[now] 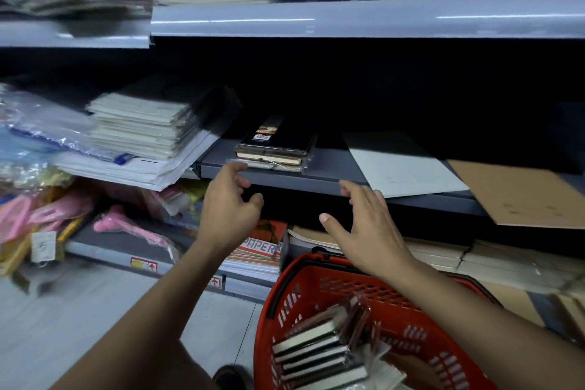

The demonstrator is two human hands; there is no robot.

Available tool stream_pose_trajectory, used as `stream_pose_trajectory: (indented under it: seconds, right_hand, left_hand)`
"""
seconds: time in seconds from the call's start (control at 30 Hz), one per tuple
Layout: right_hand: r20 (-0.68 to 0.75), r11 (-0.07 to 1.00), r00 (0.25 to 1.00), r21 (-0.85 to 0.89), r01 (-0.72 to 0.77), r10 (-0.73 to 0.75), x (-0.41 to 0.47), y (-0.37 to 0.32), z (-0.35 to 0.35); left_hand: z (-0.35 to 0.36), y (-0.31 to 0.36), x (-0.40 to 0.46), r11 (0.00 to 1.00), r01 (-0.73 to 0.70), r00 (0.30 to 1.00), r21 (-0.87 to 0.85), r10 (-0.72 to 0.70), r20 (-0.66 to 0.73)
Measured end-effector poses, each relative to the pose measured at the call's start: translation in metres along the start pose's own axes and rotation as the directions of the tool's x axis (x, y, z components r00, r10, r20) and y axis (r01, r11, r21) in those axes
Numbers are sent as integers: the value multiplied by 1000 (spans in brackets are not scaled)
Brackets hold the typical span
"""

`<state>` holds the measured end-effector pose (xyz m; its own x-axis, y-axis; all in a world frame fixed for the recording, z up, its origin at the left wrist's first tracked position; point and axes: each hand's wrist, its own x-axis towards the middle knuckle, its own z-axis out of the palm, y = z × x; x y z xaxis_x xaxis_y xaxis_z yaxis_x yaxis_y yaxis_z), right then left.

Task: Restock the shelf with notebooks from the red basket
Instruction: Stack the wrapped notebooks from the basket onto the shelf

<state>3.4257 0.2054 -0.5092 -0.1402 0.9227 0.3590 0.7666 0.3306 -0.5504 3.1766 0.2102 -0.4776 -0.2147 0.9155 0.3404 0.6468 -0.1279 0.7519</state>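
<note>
Red basket [285, 291] at 5 o'clock holds notebooks [316, 348]. Both grips wide and empty: left hand [228, 209] touches the shelved stack [272, 149], probably squaring it; right hand [364, 225] hovers beside the shelf [316, 180].

Grey middle shelf [316, 182]: short stack of wrapped black notebooks [274, 144] at front edge; tall pale notebook stack [139, 123] to left on white sheets; white sheet [402, 165] and brown cardboard [525, 190] to right, overhanging edge.
</note>
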Motion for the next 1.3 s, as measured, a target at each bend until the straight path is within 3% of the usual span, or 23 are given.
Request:
stream_pose_trajectory:
  seconds: [0.33,0.53,0.7,0.87,0.97,1.07,1.13,1.3]
  right_hand:
    - [54,999,998,-21,-41,42,-42,25,-5]
    - [80,995,992,-16,-96,97,-68,55,20]
    - [215,985,962,-67,-160,170,-82,72,44]
    - [370,968,895,-124,-220,251,-95,72,63]
    - [494,954,817,-149,-259,299,-106,66,73]
    - [589,937,731,-159,-312,344,-115,60,83]
    - [609,920,697,-163,-356,378,-121,58,89]
    - [590,910,704,-150,-386,396,-122,57,95]
  left_hand:
    - [36,12,-50,994,-93,977,54,81,196]
    - [73,-9,-72,989,19,919,147,-75,386]
    - [100,-30,-79,958,96,786,269,-239,570]
    - [119,-39,-86,931,157,665,330,-347,662]
    - [129,-41,-93,902,252,544,351,-432,719]
    - [132,-45,-97,865,323,479,383,-499,722]
    - [134,-47,-97,813,385,387,437,-572,723]
    - [142,-54,-97,682,558,195,472,-661,724]
